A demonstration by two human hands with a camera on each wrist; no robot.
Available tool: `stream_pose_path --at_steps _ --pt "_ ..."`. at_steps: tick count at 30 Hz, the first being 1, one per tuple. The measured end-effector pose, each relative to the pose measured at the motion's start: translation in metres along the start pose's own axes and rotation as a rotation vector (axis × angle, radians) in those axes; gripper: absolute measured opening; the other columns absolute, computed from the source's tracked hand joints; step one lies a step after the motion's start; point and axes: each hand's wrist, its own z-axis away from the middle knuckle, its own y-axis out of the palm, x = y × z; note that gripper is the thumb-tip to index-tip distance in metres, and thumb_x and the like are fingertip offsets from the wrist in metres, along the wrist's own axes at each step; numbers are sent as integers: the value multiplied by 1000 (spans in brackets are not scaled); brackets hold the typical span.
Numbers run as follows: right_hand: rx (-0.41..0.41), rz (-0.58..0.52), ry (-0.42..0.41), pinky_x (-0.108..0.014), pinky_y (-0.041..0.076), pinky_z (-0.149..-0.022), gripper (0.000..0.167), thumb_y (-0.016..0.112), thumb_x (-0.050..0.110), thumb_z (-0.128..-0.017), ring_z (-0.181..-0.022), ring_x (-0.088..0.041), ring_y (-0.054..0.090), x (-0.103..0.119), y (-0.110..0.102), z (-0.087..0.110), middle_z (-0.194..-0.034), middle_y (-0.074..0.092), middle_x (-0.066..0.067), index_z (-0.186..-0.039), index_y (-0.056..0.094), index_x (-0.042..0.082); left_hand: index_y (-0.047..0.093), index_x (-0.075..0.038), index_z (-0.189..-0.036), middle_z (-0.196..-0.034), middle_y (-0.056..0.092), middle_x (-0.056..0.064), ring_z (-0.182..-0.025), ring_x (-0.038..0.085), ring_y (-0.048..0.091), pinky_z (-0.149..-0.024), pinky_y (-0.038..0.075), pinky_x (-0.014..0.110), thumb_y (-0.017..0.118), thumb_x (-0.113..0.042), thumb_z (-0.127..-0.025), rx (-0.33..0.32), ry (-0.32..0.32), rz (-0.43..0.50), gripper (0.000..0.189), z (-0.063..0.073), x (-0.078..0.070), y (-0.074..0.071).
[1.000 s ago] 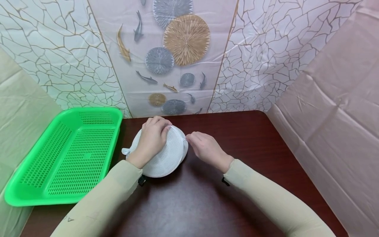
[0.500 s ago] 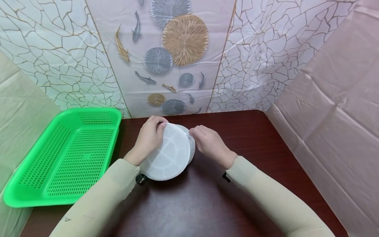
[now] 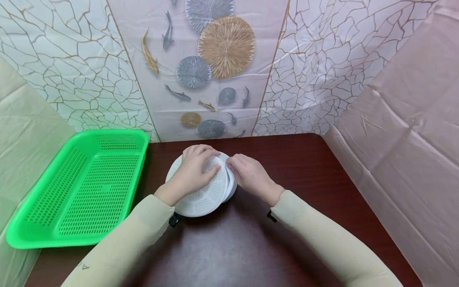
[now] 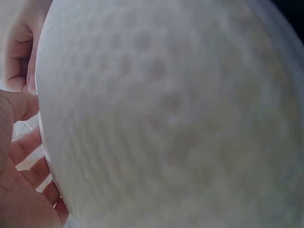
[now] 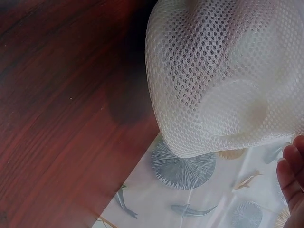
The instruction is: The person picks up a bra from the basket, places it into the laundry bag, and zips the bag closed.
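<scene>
A round white mesh laundry bag [image 3: 201, 199] is held tilted over the dark table, and its side band shows at the right. My left hand [image 3: 191, 171] grips it from the upper left, the thumb lying over the mesh face and the other fingers at the far rim. At the right edge my right hand [image 3: 251, 173] pinches the seam; what exactly sits between its fingertips is hidden. Close up in the left wrist view, the mesh bag [image 4: 156, 118] fills most of the picture. Honeycomb mesh of the bag [image 5: 204, 80] bulges in the right wrist view, with a rounded shape showing through.
A green plastic basket [image 3: 140, 167] with slotted walls stands on the left of the dark red-brown table [image 3: 294, 167]. A patterned cloth [image 3: 279, 103] hangs behind the table, and plain beige cloth [image 3: 405, 131] borders the right.
The bag has shifted slightly right since a second ago. My left hand has moved right across its face, thumb now nearer the right rim. My right hand stays at the edge, pinching.
</scene>
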Motion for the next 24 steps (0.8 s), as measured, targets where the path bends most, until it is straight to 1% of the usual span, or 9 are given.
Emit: stream_pose_path --at_steps 3,7,11,16,24 --pt "-13 2 -2 -31 50 -70 5 53 8 -97 -80 -18 58 1 1 0 -89 60 -2 -100 57 6 66 -12 -116 -119 57 6 -116 30 44 -103 23 49 70 -22 -88 6 18 -5 31 0 -1 3" --pt "-17 6 -7 -31 50 -69 8 57 3 -93 -80 -18 58 3 1 0 -88 60 -2 -100 56 6 67 -14 -110 -115 59 4 -115 29 45 -104 24 48 70 -19 -88 -19 43 -2 23 2 0 6" --pt "-19 -1 -8 -31 50 -69 5 54 6 -96 -79 -17 58 4 0 0 -88 60 -2 -100 57 6 67 -15 -104 -110 61 2 -112 28 48 -102 25 48 67 -17 -91 -45 75 -7 13 2 2 9" --pt "-14 -4 -14 -30 50 -67 13 47 13 -101 -77 -17 57 3 2 1 -86 59 -1 -99 59 6 67 -14 -99 -102 63 0 -108 27 50 -101 26 48 65 -14 -92 -65 61 -21 8 4 5 10" --pt "6 9 -11 -30 49 -67 6 53 9 -98 -77 -17 56 3 5 2 -85 58 -2 -100 58 6 68 -12 -98 -101 64 2 -106 28 52 -100 27 48 66 -13 -91 -84 57 -15 7 4 6 9"
